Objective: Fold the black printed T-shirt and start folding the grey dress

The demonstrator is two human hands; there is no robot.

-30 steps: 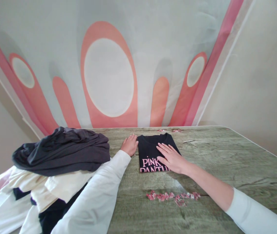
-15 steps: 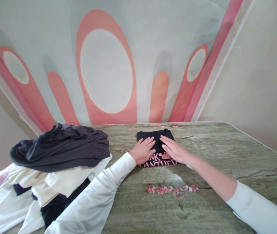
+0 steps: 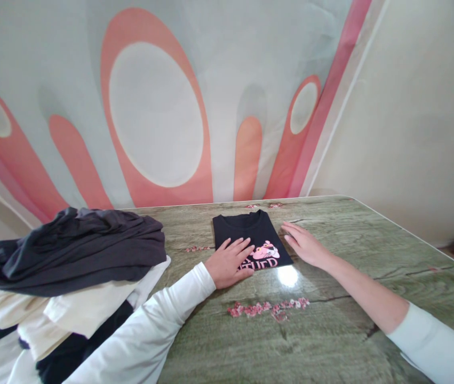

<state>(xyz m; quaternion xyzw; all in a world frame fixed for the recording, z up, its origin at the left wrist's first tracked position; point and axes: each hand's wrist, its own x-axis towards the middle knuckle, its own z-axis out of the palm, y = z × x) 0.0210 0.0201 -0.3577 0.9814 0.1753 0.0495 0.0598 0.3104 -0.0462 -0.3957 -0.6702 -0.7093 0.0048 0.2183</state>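
A black T-shirt [image 3: 237, 226], folded into a neat rectangle, lies flat with its neckline toward the far edge. Its front carries a pink cartoon panther and pink lettering, part of which my left hand covers. My left hand [image 3: 230, 261] rests flat on the shirt's lower left part, fingers spread and pointing away from me. Just off the shirt's right side is my right hand [image 3: 304, 244], its fingers stretched out and holding nothing.
A heap of clothes sits at the left: a dark grey garment [image 3: 70, 250] on top of a cream garment [image 3: 86, 306] and other white and black ones. The wood-patterned table [image 3: 331, 341] has printed pink blossoms. A wall with a pink and grey pattern [image 3: 222, 80] rises behind it.
My right hand has moved off the shirt to its right. My left hand has slid lower on it, uncovering the neckline and panther. The whole view has shifted to the right.
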